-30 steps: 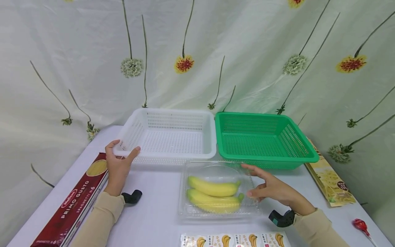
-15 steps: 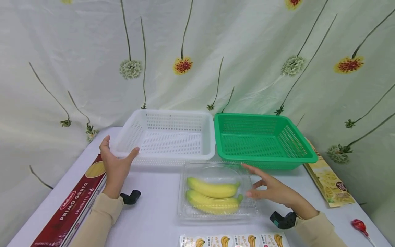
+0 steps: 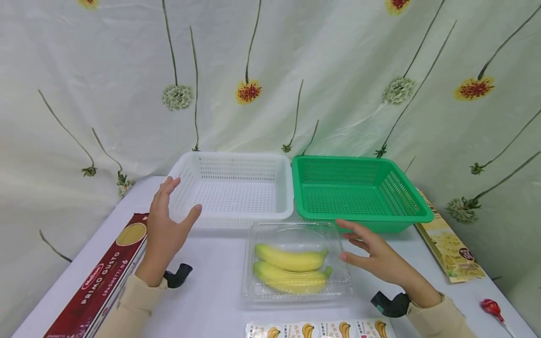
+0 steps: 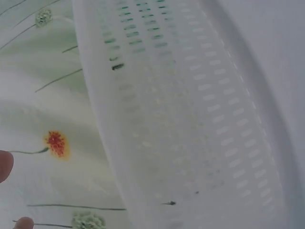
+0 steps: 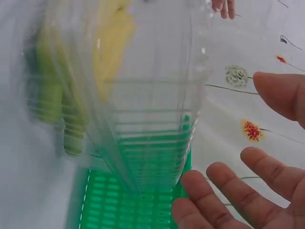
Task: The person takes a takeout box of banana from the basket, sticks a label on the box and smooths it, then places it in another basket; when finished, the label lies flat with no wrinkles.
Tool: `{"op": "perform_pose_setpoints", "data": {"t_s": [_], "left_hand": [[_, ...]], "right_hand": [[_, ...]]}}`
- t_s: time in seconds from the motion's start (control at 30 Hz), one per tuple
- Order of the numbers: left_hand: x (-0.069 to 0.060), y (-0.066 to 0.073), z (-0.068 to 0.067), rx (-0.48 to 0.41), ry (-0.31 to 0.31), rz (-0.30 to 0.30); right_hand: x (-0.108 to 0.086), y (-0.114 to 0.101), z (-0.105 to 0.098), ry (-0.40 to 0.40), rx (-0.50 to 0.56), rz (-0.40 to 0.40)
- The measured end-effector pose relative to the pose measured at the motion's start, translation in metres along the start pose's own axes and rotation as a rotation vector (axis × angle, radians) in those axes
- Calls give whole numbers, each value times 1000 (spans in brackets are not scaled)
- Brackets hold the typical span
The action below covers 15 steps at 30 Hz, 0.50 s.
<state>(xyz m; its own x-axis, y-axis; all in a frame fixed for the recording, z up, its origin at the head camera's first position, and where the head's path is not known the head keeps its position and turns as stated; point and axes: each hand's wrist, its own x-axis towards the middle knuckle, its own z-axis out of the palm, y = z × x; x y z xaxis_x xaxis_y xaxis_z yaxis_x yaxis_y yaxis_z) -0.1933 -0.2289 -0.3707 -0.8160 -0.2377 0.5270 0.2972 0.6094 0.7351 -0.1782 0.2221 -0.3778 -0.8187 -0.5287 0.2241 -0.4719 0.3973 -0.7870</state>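
A clear plastic clamshell box (image 3: 291, 298) with two bananas (image 3: 291, 257) inside lies on the table, its lid down. My right hand (image 3: 376, 256) hovers at its right side, fingers and thumb spread. In the right wrist view, the fingers (image 5: 224, 183) are close to the box edge; whether a fingertip touches it I cannot tell. Over the front left corner of a white perforated basket (image 3: 236, 214) is my left hand (image 3: 166, 230), thumb and fingers apart, holding nothing. The left wrist view shows this basket (image 4: 228, 119) with only two fingertips at the left edge.
A green basket (image 3: 367, 219) stands right of the white one. A red spaghetti pack (image 3: 99, 277) lies at left. At right are a yellow noodle pack (image 3: 452, 244) and a red lollipop (image 3: 491, 307). A strip of banana-printed packets (image 3: 320, 330) lies in front.
My left hand has let go of the white basket's rim and shifted up and slightly right. The right hand has drawn its fingers off the box a little. The box has stayed put.
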Motion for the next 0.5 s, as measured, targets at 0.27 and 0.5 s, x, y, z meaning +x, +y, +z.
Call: {"op": "perform_pose_setpoints", "data": {"t_s": [0.27,0.5], "left_hand": [[-20,26,-1,-26,-207,166],[-40,40,1,-80,-372,268]], "right_hand": [[2,-9,18,27,71,-206],[0,-21,38,-17,120,-287]]}}
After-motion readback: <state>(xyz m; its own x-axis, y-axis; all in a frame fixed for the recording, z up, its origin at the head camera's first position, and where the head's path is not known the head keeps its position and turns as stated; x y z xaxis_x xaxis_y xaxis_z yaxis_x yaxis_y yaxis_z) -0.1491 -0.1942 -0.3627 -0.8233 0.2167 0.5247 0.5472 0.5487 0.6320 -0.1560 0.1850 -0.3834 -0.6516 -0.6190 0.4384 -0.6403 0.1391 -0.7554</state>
